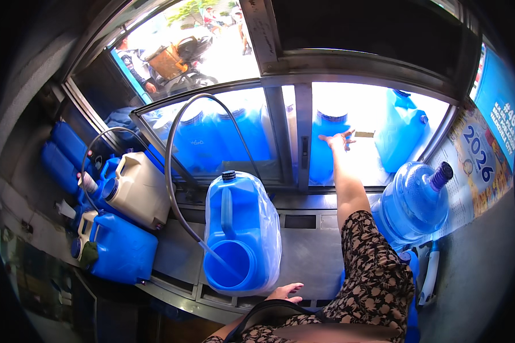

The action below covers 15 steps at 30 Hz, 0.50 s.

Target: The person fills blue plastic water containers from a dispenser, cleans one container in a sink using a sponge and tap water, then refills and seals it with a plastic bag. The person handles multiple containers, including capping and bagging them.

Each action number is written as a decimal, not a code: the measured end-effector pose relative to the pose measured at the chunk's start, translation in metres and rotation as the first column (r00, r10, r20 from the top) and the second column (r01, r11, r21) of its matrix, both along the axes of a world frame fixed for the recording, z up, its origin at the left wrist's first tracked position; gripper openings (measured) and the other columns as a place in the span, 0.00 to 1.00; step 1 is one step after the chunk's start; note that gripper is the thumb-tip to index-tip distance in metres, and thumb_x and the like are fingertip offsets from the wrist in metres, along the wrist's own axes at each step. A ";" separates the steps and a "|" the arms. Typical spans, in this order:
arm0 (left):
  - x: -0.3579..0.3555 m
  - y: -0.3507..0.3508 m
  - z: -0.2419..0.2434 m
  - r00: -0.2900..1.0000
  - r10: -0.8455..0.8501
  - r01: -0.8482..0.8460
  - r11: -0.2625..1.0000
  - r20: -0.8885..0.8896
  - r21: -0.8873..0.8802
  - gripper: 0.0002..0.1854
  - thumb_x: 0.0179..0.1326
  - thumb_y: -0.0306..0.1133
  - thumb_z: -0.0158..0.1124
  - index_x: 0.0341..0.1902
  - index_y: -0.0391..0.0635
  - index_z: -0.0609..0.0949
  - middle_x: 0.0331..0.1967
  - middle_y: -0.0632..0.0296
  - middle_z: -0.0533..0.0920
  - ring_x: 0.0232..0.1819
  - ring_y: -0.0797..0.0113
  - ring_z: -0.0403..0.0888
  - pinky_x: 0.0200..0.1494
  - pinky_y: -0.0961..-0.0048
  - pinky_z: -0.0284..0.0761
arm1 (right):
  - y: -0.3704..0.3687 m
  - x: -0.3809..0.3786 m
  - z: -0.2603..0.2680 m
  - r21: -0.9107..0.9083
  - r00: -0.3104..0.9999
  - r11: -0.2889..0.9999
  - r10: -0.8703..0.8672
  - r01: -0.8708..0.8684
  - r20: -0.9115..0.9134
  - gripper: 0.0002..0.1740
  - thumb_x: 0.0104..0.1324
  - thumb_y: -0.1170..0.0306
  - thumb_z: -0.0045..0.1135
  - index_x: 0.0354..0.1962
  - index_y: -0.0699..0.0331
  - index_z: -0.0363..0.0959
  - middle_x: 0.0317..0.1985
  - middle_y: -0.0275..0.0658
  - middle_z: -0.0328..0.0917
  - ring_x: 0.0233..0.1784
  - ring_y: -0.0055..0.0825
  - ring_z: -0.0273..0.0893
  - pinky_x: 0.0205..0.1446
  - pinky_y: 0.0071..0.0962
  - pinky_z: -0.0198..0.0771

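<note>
Through the window opening my right hand (340,138) reaches out, fingers spread, beside a blue plastic container (325,150) standing outside. Whether a fingertip touches it I cannot tell. My left hand (286,293) is low in front of my body, fingers apart and holding nothing, near the lower right of a blue water jug (266,231) wrapped in clear plastic. That jug stands on the metal counter (311,253), its black small cap on and its wide mouth uncovered. A grey hose (170,171) arches over and ends inside the mouth.
At left stand a blue jerrycan (126,246), a whitish one (143,188) and several others, with a thinner hose. A clear blue round bottle (412,206) is at right. Beyond the sliding window frame (302,141) are more blue containers (399,133) and people near a motorcycle (189,55).
</note>
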<state>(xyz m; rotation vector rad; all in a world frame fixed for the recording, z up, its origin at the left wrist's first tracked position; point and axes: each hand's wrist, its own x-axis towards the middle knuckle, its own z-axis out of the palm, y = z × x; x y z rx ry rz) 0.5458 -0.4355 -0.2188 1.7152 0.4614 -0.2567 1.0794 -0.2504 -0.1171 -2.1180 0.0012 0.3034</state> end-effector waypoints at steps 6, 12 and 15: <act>-0.004 -0.004 -0.005 0.995 -0.041 0.036 0.998 0.095 0.054 0.30 0.64 0.39 0.71 0.67 0.42 0.73 0.58 0.49 0.81 0.60 0.58 0.81 0.60 0.64 0.76 | -0.034 -0.085 -0.048 0.305 0.957 0.907 -0.281 0.289 -0.073 0.78 0.44 0.63 0.81 0.77 0.57 0.24 0.76 0.69 0.34 0.81 0.60 0.40 0.81 0.50 0.45; -0.018 -0.008 0.005 0.952 -0.306 0.303 0.922 -0.026 0.241 0.38 0.57 0.51 0.73 0.67 0.45 0.73 0.56 0.44 0.82 0.55 0.51 0.83 0.57 0.60 0.78 | -0.136 -0.265 -0.110 0.286 0.901 0.864 -0.346 0.414 -0.261 0.67 0.46 0.63 0.75 0.76 0.60 0.36 0.75 0.61 0.49 0.79 0.53 0.49 0.80 0.43 0.49; -0.035 -0.009 0.024 0.896 -0.443 0.438 0.874 -0.025 0.211 0.40 0.57 0.54 0.72 0.68 0.43 0.72 0.58 0.43 0.80 0.55 0.51 0.83 0.57 0.61 0.78 | -0.222 -0.371 -0.115 0.182 0.990 0.973 -0.130 0.139 -0.061 0.66 0.47 0.61 0.72 0.76 0.59 0.35 0.76 0.67 0.41 0.79 0.62 0.42 0.79 0.47 0.49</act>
